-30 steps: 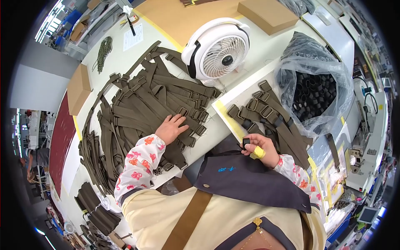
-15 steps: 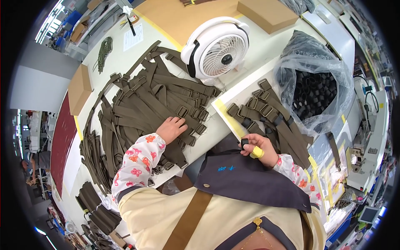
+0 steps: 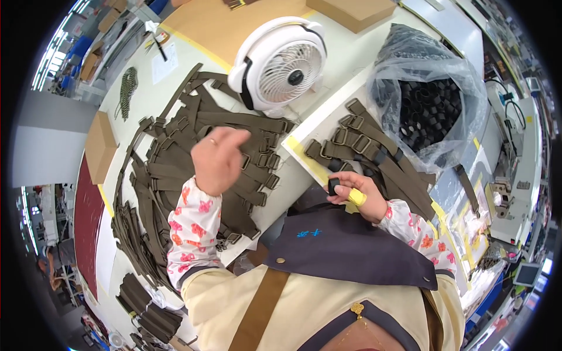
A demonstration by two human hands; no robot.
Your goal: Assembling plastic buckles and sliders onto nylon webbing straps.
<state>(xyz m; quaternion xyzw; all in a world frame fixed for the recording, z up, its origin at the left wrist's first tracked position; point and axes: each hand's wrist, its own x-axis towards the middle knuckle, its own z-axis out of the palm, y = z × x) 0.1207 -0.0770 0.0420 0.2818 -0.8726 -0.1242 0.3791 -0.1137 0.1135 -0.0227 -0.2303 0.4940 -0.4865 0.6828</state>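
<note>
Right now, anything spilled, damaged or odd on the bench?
Nothing looks spilled or damaged; the black loops sit inside the open plastic bag. Only mild oddity: one lone strap lies off to the right of the smaller strap pile, apart from the others.

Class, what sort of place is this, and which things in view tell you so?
Probably a sewing or strap-making workshop: olive straps with metal buckles lie heaped on a worktable, an open plastic bag holds many small black loops, and a white machine, perhaps for sewing, stands at right.
</note>
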